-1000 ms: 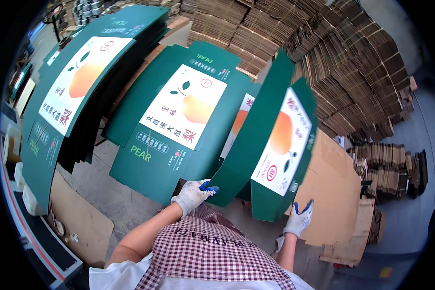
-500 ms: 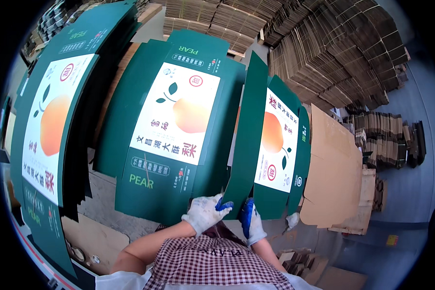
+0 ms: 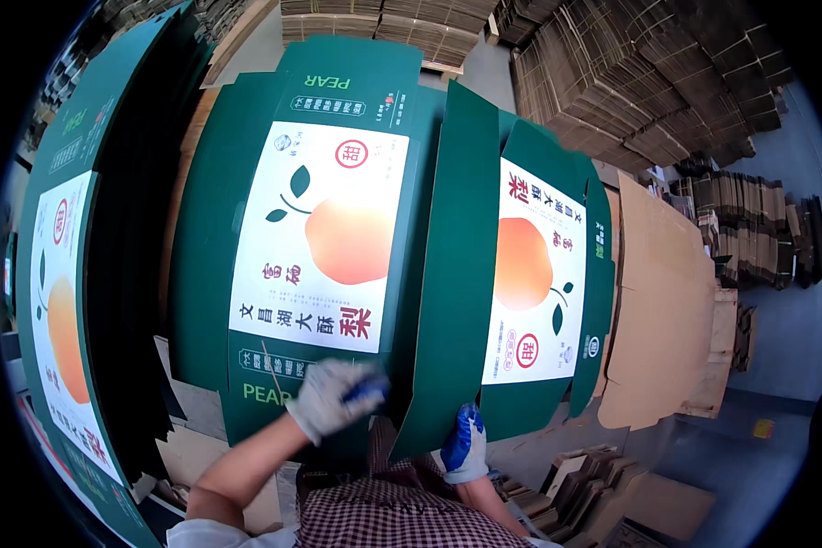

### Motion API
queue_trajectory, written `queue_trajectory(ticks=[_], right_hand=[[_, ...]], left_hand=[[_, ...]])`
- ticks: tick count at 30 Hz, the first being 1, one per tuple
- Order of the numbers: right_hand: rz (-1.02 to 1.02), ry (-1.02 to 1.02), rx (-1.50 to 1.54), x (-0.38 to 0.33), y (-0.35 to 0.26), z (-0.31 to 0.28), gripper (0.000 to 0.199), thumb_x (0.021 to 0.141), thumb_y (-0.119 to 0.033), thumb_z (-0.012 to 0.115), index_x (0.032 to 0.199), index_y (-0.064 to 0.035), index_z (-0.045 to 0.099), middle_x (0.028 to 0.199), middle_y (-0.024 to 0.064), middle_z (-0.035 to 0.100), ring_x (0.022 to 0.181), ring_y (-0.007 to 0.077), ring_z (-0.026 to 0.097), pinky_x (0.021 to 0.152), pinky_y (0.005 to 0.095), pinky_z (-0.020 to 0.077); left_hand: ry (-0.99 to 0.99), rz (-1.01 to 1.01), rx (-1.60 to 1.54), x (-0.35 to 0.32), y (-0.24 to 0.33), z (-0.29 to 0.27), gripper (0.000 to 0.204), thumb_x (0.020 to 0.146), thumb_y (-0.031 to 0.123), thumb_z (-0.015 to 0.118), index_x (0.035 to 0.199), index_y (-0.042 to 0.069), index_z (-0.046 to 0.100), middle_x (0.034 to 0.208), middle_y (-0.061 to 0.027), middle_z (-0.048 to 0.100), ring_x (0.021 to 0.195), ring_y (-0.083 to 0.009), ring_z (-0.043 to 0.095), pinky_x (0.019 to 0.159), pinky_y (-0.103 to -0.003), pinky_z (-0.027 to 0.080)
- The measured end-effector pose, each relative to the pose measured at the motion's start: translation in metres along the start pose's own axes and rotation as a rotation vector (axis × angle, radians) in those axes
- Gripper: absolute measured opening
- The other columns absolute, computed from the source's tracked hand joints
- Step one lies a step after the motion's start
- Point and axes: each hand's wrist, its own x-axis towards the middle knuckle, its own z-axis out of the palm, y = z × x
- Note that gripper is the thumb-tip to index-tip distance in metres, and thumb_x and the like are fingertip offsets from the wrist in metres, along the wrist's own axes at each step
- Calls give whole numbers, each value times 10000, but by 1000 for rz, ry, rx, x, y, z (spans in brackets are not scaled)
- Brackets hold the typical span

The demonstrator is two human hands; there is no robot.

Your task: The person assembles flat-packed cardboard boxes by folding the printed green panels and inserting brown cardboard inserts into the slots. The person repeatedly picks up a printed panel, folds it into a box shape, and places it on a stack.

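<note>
A flat green carton blank with a pear print [image 3: 315, 237] lies in front of me. On its right, a second pear-printed carton blank [image 3: 543, 274] has a long green side panel [image 3: 452, 265] folded up along its left side. My left hand [image 3: 333, 397], in a white glove with blue palm coating, is over the first blank's near flap; motion smears its fingers. At the near edge of the right-hand blank, my gloved right hand [image 3: 466, 443] has its blue-coated fingers on the cardboard, closed on that edge. Its far fingers are partly hidden.
To the left rises a stack of similar green printed blanks [image 3: 64, 265]. A plain brown cardboard sheet [image 3: 658, 301] is at the right. Tall strapped stacks of brown cardboard [image 3: 639, 82] stand behind it, and more brown pieces [image 3: 575, 498] lie low at the near right.
My left hand has left the folded panel's near edge and moved left over the neighbouring blank's flap. My right hand stays at the right blank's near edge. The whole view has shifted.
</note>
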Motion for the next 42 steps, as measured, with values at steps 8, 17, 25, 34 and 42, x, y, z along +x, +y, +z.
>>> queue_trajectory(ticks=[8,17,25,34,42], right_hand=[[-17,65,-229,29,5,4,263,887,-169,468,1058,19,537,906,32,557,791,104,477,707,249,401],[226,233,-5,63,14,22,224,856,-128,510,1010,28,553,885,20,559,783,95,480,717,245,408],[236,224,5,82,35,24,242,888,-183,480,1008,20,535,860,29,554,767,101,484,686,257,407],[262,279,-6,93,31,33,231,815,-44,512,1021,56,543,908,45,565,801,124,516,748,261,427],[305,359,30,88,53,28,275,778,11,508,1048,57,532,953,72,567,840,151,537,782,274,434]], left_hand=[[733,207,267,206,-86,-64,433,827,297,503,1204,86,466,1141,-135,513,1105,-269,433,992,-384,257],[748,255,319,285,-122,-80,436,837,268,474,1243,112,439,1214,-109,484,1184,-269,377,1041,-391,202],[647,223,471,295,-127,-87,474,837,327,453,1262,121,416,1258,-76,448,1227,-245,326,1055,-414,151],[578,110,603,297,-129,-87,503,828,389,459,1266,146,413,1313,-54,389,1270,-235,258,1060,-421,121],[596,63,566,295,-127,-88,452,819,404,472,1230,215,464,1333,-50,362,1273,-255,244,1063,-426,112]])
